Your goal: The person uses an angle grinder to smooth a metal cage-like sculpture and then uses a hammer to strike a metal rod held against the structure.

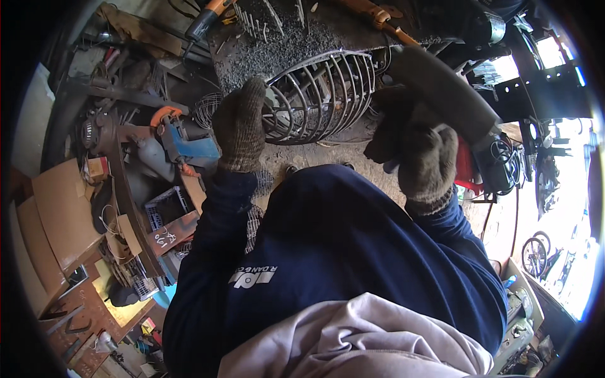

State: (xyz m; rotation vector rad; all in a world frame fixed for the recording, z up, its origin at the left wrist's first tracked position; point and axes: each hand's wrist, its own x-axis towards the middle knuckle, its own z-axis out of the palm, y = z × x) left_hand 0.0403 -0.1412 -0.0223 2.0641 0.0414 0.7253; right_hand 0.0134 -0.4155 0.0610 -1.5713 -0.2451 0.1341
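A rounded basket of bent metal rods [318, 104] rests at the near edge of the work table, tilted with its ribs toward me. My left hand [241, 126], in a knitted work glove, is closed on the basket's left end. My right hand [430, 160], also gloved, is raised right of the basket. Its fingers are curled at a large dark curved piece [444, 88] that looks like a hand-held shield; its exact kind is not plain. That dark piece hides part of the table's right side.
The dark table [246, 60] carries metal grit, upright rods and an orange-and-black power tool [208, 17]. A blue vise-like tool [186, 140] and cardboard [66, 211] crowd the left. A coiled cable [504, 160] hangs at right; a wheel [534, 255] lies beyond.
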